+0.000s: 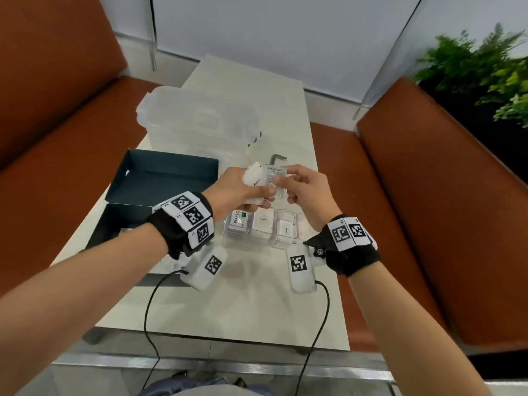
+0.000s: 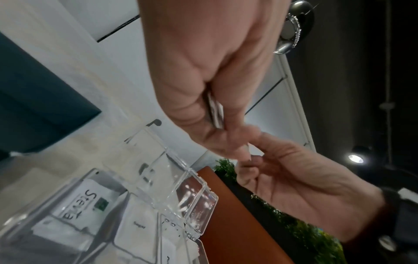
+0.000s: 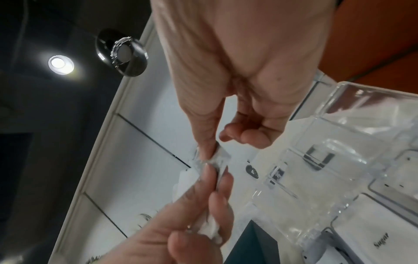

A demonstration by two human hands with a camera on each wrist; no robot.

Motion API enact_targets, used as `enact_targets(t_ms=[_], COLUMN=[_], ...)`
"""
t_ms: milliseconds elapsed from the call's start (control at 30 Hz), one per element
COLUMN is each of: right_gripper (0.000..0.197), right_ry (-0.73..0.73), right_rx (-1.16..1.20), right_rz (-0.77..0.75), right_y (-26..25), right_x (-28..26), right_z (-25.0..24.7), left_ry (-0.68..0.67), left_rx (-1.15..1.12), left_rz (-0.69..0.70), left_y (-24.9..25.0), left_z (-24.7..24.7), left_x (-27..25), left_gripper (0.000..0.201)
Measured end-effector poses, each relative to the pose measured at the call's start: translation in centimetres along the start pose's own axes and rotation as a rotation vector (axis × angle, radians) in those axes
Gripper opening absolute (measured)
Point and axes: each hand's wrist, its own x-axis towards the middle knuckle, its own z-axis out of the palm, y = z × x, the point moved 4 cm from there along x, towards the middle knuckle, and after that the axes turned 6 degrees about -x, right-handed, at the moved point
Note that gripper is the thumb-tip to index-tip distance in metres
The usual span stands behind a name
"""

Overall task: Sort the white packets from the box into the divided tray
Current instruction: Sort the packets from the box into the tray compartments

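A pale rectangular table (image 1: 258, 295) stands between rust-orange upholstered benches (image 1: 445, 224), with a leafy green plant (image 1: 483, 67) beyond. The left hand (image 1: 240, 192) grips a bunch of small white paper packets (image 1: 255, 178) above the clear plastic divided tray (image 1: 257, 242), probably so each can be peeled off and dropped straight down. The right hand (image 1: 305, 187) pinches one printed packet (image 1: 275, 177) at the bunch's edge, apparently separating it. The dark teal cardboard box (image 1: 160, 184) sits open to the left, within easy reach. The head view shows that box and a frosted lidded container (image 1: 197, 115); the left wrist view alone reads the "Stevia" packet (image 2: 88, 201) clearly in its compartment.
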Motion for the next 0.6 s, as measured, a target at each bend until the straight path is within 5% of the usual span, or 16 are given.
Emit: enact_targets(t_ms=[267,467,600], right_gripper=[0.019,0.038,0.026], right_ry=[0.036,-0.049,-0.015], right_rx=[0.087,0.003,0.043], right_rz=[-0.048,-0.084,0.02], right_y=[1.8,2.3,2.6], right_x=[0.2,0.6,1.7], right_z=[-0.1,1.3,1.6], left_ry=[0.151,0.208,0.215], left_rx=[-0.237,-0.261,-0.047], left_rz=[-0.245,-0.173,-0.127], left_y=[-2.0,-1.2,-0.9], left_z=[-1.5,-2.5,-3.4], left_x=[0.5,1.1,1.2], left_gripper=[0.051,0.028,0.025])
